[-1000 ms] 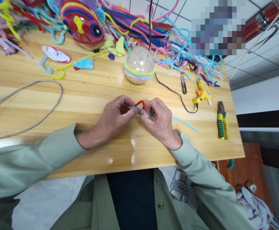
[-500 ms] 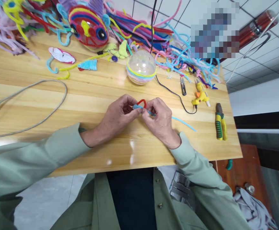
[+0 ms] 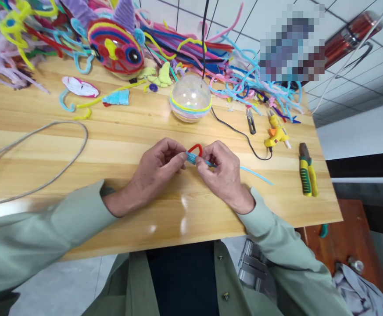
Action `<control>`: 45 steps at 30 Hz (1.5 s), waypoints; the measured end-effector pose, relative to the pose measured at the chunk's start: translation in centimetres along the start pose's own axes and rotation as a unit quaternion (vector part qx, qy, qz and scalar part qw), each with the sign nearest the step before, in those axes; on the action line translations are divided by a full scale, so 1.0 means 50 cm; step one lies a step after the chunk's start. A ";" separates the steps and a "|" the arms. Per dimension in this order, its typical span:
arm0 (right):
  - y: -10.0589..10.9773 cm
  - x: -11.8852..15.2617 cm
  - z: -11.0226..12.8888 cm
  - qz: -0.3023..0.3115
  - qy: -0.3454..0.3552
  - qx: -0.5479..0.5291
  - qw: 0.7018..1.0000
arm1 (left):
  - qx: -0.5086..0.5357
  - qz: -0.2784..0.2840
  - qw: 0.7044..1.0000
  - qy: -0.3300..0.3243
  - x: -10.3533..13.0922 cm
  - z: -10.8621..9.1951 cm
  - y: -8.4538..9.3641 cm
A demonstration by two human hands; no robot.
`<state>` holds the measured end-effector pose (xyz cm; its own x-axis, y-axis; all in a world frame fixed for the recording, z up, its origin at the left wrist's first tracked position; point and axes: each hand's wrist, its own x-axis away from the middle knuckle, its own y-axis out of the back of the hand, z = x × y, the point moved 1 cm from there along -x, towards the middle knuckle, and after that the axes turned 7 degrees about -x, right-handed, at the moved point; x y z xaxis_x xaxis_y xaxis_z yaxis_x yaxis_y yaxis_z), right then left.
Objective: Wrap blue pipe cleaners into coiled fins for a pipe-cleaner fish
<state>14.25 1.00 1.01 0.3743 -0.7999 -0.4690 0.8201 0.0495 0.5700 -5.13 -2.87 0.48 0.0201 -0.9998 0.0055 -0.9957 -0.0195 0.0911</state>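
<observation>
Between my two hands is a small piece of blue pipe cleaner (image 3: 191, 157) laid in close rows, with a red pipe cleaner loop (image 3: 197, 148) standing up from it. My left hand (image 3: 160, 169) pinches its left end between thumb and fingers. My right hand (image 3: 222, 170) pinches the right side, and a light blue strand (image 3: 257, 174) runs out past it to the right, low over the wooden table (image 3: 138, 228). Beyond my hands sits a clear ball (image 3: 191, 96) with yellow, blue and pink bands round it.
A decorated red fish-like ball (image 3: 115, 46) and heaped pipe cleaners (image 3: 191, 48) line the back. At the right lie snips (image 3: 251, 122), a yellow glue gun (image 3: 276, 135) and pliers (image 3: 306, 171). A grey cable (image 3: 55, 175) loops at the left, near a blue cone-shaped piece (image 3: 118, 97).
Both hands have drawn slightly apart, showing more of the blue rows between them. The camera view has shifted a little.
</observation>
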 end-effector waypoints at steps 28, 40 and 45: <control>0.008 -0.001 -0.004 -0.008 0.015 -0.007 1.000 | -0.097 -0.069 0.992 -0.036 0.000 0.007 0.013; -0.008 0.000 -0.033 0.045 -0.035 0.035 0.998 | -0.115 -0.089 0.989 -0.003 -0.010 0.018 0.016; -0.019 -0.004 -0.047 0.079 -0.076 0.083 0.991 | -0.089 -0.087 0.992 -0.003 -0.015 0.026 0.014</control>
<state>14.42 2.50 -1.01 0.4124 -0.8712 -0.2664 0.6702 0.0921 0.7364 -5.96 -2.16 -0.74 0.1884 -0.9816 -0.0318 -0.9454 -0.1901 0.2648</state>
